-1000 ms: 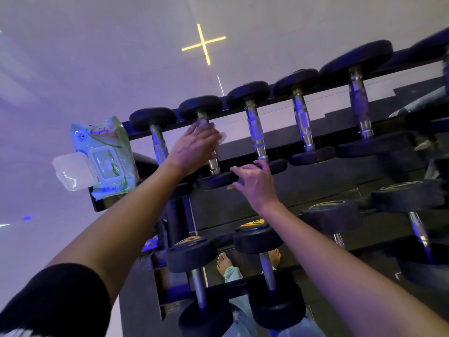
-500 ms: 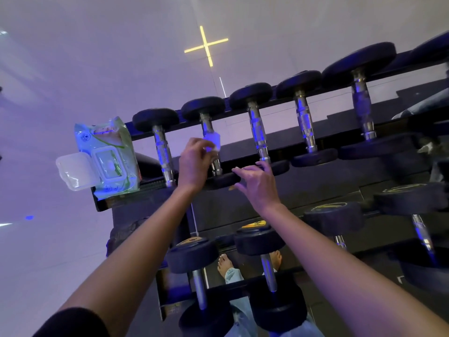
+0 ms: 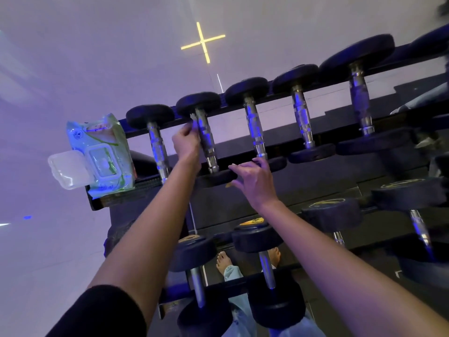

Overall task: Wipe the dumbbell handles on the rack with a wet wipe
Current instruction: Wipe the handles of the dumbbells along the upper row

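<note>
Up top, knurled chrome dumbbell handle (image 3: 207,142), blue-lit, left hand (image 3: 185,143) pinching wipe (image 3: 193,117)

- Gaps between the top-row handles (image 3: 252,127) admit a hand (the left hand (image 3: 185,142) fills one, eleven o'clock).
- Wipes pack (image 3: 102,154) blocks the rack (image 3: 328,176) end, nine o'clock.
- Lower dumbbells (image 3: 257,239) crowd six o'clock.

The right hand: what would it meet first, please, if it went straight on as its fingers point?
Probably the lower end of the dumbbell handle being wiped, just past the right hand; depth unclear.
</note>
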